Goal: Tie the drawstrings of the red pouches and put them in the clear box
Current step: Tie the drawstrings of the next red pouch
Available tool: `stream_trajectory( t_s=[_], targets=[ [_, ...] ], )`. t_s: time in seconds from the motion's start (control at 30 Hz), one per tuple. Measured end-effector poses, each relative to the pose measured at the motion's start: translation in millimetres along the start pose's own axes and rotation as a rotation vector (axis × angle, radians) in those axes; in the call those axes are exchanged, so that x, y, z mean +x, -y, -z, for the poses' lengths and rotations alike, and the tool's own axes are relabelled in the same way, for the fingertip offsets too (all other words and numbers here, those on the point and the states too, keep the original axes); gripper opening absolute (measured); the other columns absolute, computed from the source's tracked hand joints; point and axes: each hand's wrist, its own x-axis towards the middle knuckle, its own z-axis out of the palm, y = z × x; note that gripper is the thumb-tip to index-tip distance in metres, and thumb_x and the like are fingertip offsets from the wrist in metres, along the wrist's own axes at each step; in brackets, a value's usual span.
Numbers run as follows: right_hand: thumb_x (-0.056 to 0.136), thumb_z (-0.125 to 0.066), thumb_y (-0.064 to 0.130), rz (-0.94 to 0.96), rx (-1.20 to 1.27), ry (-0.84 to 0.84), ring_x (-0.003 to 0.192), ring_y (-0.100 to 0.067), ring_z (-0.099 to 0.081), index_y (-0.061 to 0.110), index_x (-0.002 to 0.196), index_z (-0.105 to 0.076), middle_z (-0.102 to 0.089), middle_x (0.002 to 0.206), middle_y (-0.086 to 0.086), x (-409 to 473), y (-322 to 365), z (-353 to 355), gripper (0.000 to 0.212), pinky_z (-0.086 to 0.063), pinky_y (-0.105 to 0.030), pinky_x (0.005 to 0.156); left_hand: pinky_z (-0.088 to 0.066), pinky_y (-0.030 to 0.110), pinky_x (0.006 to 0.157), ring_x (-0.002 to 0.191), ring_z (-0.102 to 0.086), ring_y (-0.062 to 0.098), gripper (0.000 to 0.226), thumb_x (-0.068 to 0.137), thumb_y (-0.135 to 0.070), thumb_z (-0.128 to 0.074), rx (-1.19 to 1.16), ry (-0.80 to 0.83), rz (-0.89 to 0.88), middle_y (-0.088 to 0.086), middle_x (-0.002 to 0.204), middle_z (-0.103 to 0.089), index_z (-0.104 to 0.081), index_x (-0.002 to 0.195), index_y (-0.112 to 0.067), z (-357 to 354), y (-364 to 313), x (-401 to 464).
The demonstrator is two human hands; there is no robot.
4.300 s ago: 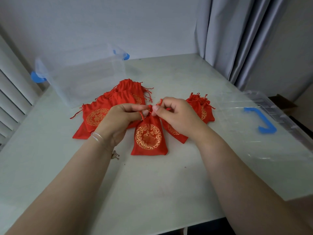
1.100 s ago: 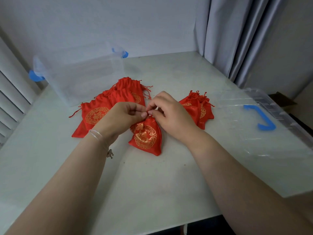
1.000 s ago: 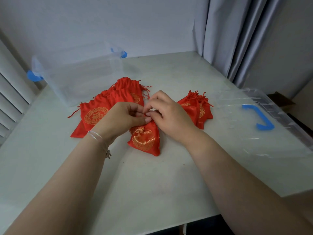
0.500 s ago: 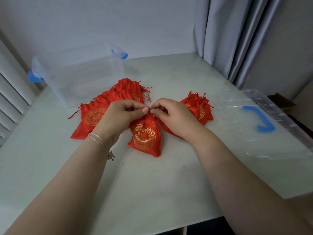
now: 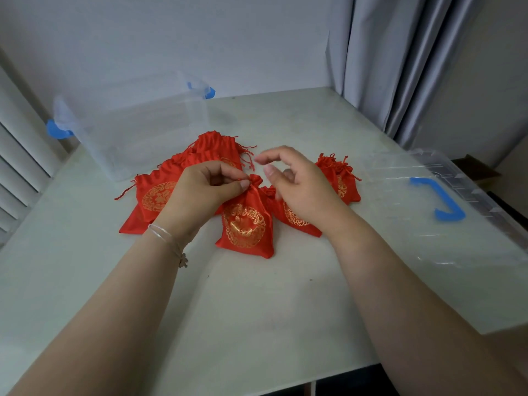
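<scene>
A red pouch with a gold emblem [image 5: 245,224] lies on the table in front of me, its neck gathered. My left hand [image 5: 200,192] pinches the drawstring at that neck between thumb and forefinger. My right hand [image 5: 297,184] hovers just right of the neck, fingers loosely spread and holding nothing. Several more red pouches [image 5: 160,192] lie behind and to the left, and others [image 5: 340,178] sit partly hidden behind my right hand. The clear box [image 5: 134,130] with blue latches stands at the back left.
The box's clear lid [image 5: 428,224] with a blue handle lies flat on the right side of the pale table [image 5: 257,310]. A grey curtain hangs at the back right. White slats line the left edge.
My right hand has let go of the drawstring and lifted away to the right, opening its fingers. My left hand keeps its pinch at the pouch neck.
</scene>
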Motion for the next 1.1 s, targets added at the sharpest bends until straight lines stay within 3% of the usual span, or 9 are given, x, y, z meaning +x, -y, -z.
stream_trajectory(
  t_s=[0.1, 0.17, 0.23, 0.4, 0.63, 0.77, 0.87, 1.0, 1.1],
  targets=[
    [0.095, -0.052, 0.008, -0.147, 0.090, 0.194, 0.047, 0.002, -0.047, 0.018, 0.108, -0.061, -0.060, 0.062, 0.015, -1, -2, -9, 0.018, -0.039, -0.013, 0.050, -0.053, 0.030, 0.077, 0.077, -0.060, 0.017, 0.008, 0.080, -0.002, -0.070, 0.059, 0.042, -0.070, 0.019, 0.084, -0.068, -0.068, 0.083, -0.010, 0, 1, -1],
    [0.093, -0.056, 0.008, -0.183, 0.101, 0.178, 0.068, -0.004, -0.059, 0.019, 0.100, -0.063, -0.069, 0.078, -0.003, 2, -5, -11, 0.014, -0.053, -0.024, 0.066, -0.052, 0.046, 0.081, 0.079, -0.058, 0.024, 0.007, 0.080, -0.005, -0.071, 0.102, 0.043, -0.098, 0.028, 0.090, -0.066, -0.069, 0.083, -0.010, 0, 2, -1],
    [0.092, -0.059, 0.010, -0.191, 0.079, 0.153, 0.079, -0.011, -0.061, 0.019, 0.093, -0.063, -0.069, 0.090, -0.008, 3, -6, -9, 0.010, -0.051, -0.026, 0.076, -0.051, 0.051, 0.083, 0.079, -0.059, 0.026, 0.006, 0.080, -0.006, -0.072, 0.118, 0.035, -0.099, 0.026, 0.089, -0.067, -0.069, 0.083, -0.010, -1, 3, -1],
    [0.091, -0.061, 0.018, -0.157, -0.097, 0.131, 0.059, 0.000, -0.050, 0.018, 0.092, -0.062, -0.056, 0.070, 0.011, 1, -5, -9, 0.002, -0.037, -0.009, 0.057, -0.054, 0.042, 0.081, 0.075, -0.062, 0.020, 0.006, 0.080, -0.005, -0.072, 0.115, 0.009, -0.061, 0.011, 0.085, -0.070, -0.069, 0.085, -0.005, -4, 4, 0],
    [0.093, -0.058, 0.025, -0.073, -0.285, 0.126, 0.066, -0.003, -0.048, 0.015, 0.098, -0.062, -0.050, 0.070, 0.015, -1, -3, -10, 0.012, -0.035, -0.020, 0.060, -0.045, 0.015, 0.056, 0.056, -0.054, 0.006, 0.013, 0.081, -0.003, -0.068, 0.220, -0.061, -0.076, -0.003, 0.079, -0.067, -0.069, 0.088, -0.014, -9, 10, 2],
    [0.093, -0.058, 0.023, 0.008, -0.334, 0.102, 0.077, -0.008, -0.049, 0.012, 0.098, -0.062, -0.053, 0.079, 0.012, -3, 1, -13, 0.012, -0.034, -0.023, 0.062, -0.048, 0.014, 0.059, 0.055, -0.057, 0.001, 0.020, 0.081, -0.005, -0.066, 0.302, -0.095, -0.084, -0.006, 0.077, -0.067, -0.071, 0.095, -0.018, -10, 12, 4],
    [0.092, -0.059, 0.022, -0.008, -0.241, 0.056, 0.077, -0.009, -0.054, 0.014, 0.092, -0.064, -0.063, 0.086, 0.003, -2, 0, -16, 0.010, -0.044, -0.027, 0.070, -0.049, 0.021, 0.065, 0.064, -0.060, 0.003, 0.014, 0.080, -0.011, -0.067, 0.391, -0.163, -0.151, -0.010, 0.079, -0.070, -0.074, 0.086, -0.022, -8, 14, 2],
    [0.094, -0.057, 0.026, -0.207, 0.023, -0.039, 0.060, -0.013, -0.057, 0.000, 0.078, -0.063, -0.063, 0.069, -0.014, 2, -1, -15, 0.031, -0.049, -0.032, 0.062, -0.049, 0.019, 0.063, 0.062, -0.059, 0.005, 0.016, 0.081, -0.009, -0.069, 0.389, -0.221, -0.298, -0.017, 0.079, -0.067, -0.073, 0.086, -0.023, -13, 12, -2],
    [0.091, -0.061, 0.014, -0.332, 0.317, 0.033, 0.055, 0.003, -0.055, 0.012, 0.078, -0.065, -0.060, 0.068, 0.003, 3, -3, -9, 0.015, -0.046, -0.015, 0.055, -0.047, 0.015, 0.066, 0.071, -0.058, -0.002, 0.017, 0.080, -0.006, -0.070, 0.412, -0.197, -0.436, -0.015, 0.084, -0.065, -0.074, 0.089, -0.019, -12, 13, -1]
  ],
)
